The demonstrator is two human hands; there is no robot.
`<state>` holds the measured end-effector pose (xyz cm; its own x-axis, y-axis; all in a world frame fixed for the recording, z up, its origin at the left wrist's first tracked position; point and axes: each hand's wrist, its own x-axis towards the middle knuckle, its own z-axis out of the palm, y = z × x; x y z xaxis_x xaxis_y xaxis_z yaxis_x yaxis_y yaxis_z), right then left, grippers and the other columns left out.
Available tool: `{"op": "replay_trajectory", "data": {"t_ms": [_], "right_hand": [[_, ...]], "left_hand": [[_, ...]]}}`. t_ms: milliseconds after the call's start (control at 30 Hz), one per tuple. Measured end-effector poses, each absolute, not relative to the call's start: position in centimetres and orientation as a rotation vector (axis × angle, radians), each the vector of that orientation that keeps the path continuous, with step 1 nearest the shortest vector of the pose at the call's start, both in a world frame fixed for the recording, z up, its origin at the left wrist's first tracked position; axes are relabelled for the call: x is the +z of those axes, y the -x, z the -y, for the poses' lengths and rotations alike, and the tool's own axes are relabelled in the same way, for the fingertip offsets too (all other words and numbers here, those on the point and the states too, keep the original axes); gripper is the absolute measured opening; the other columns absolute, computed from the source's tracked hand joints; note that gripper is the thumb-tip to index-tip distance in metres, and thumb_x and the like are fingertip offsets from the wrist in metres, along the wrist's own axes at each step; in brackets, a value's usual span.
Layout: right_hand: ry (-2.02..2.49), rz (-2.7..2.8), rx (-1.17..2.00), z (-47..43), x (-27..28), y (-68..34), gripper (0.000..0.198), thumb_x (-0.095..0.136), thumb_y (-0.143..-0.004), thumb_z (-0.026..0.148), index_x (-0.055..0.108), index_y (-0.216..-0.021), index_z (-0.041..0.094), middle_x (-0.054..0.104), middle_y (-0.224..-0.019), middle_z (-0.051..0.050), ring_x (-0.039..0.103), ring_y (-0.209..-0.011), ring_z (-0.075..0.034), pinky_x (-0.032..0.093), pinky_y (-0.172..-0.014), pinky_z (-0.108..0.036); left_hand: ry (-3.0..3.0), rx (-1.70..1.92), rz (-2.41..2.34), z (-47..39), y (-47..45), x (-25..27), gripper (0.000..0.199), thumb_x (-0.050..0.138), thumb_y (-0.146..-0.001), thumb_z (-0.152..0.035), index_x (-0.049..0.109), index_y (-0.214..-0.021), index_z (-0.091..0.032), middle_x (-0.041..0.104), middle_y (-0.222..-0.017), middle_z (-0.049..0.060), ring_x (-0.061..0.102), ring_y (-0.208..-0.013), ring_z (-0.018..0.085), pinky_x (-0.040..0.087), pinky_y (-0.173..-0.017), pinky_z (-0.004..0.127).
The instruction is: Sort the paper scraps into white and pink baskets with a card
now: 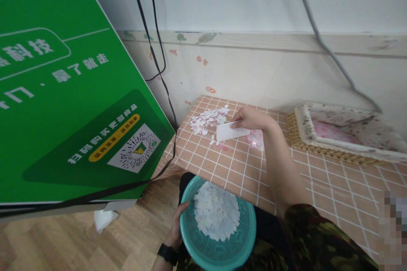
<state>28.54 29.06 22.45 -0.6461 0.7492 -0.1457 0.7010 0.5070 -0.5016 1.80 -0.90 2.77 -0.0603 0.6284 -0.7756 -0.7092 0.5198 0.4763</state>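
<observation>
My right hand (pixel 249 118) is closed on a flat white rectangular card (pixel 229 131), held over the checked table. Just left of the card lies a loose heap of small white and pink paper pieces (pixel 206 120). A clear bag with pink contents (pixel 256 139) rests partly behind my right wrist. In my lap sits a green plastic basket (pixel 249 228) with a pile of white paper scraps (pixel 218 211) inside. My left hand (pixel 178 222) grips the basket's left rim, its fingers partly hidden.
A fabric-lined wicker basket (pixel 295 129) with pink packets stands at the right by the wall. The big green sign panel (pixel 79 93) fills the left side. Black cables (pixel 159 72) hang beside it. A white bag (pixel 104 219) lies on the wooden floor.
</observation>
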Motion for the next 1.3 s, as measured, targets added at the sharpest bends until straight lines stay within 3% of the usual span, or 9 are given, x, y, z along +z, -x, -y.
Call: {"op": "replay_trajectory", "data": {"t_ms": [133,267,533,1033,1300], "right_hand": [[1.282,2.654,0.698,-29.0,22.5,-28.1,0.021,0.056,-0.078,0.025,0.074,-0.08,0.015,0.06,-0.061,-0.001,0.046,-0.056,-0.012,0.03,-0.054,-0.026],[1.276,2.651,0.822,-28.7,22.7,-28.1,0.02,0.059,-0.076,0.025,0.075,-0.086,0.016,0.064,-0.067,-0.002,0.051,-0.06,-0.013,0.033,-0.056,-0.026],[1.307,2.633,0.694,-29.0,22.5,-28.1,0.02,0.057,-0.078,0.026,0.073,-0.075,0.015,0.056,-0.057,0.0,0.043,-0.054,-0.011,0.028,-0.054,-0.027],[1.28,2.647,0.854,-28.7,22.7,-28.0,0.02,0.061,-0.074,0.023,0.076,-0.087,0.017,0.069,-0.074,-0.003,0.055,-0.065,-0.014,0.037,-0.059,-0.026],[1.31,2.67,0.714,-28.5,22.9,-27.2,0.017,0.057,-0.076,0.023,0.072,-0.075,0.015,0.059,-0.062,-0.001,0.046,-0.057,-0.012,0.03,-0.055,-0.026]], "left_hand": [[0.089,1.089,-1.194,0.9,-2.1,2.7,0.022,0.07,-0.069,-0.029,0.073,-0.076,-0.009,0.073,-0.063,0.006,0.062,-0.055,0.018,0.047,-0.057,0.029],[0.085,1.083,-1.208,0.9,-2.2,2.7,0.021,0.071,-0.069,-0.03,0.072,-0.076,-0.01,0.072,-0.061,0.006,0.061,-0.052,0.018,0.046,-0.054,0.03],[0.083,1.067,-1.198,0.9,-2.1,2.6,0.025,0.071,-0.068,-0.032,0.072,-0.079,-0.009,0.073,-0.065,0.008,0.063,-0.056,0.02,0.047,-0.059,0.032],[0.097,1.031,-1.175,1.0,-1.9,2.3,0.024,0.069,-0.071,-0.031,0.073,-0.075,-0.008,0.073,-0.063,0.009,0.063,-0.054,0.019,0.047,-0.058,0.03],[0.095,1.029,-1.163,0.8,-1.9,2.2,0.023,0.069,-0.071,-0.031,0.072,-0.077,-0.009,0.073,-0.062,0.008,0.062,-0.053,0.019,0.047,-0.056,0.03]]}}
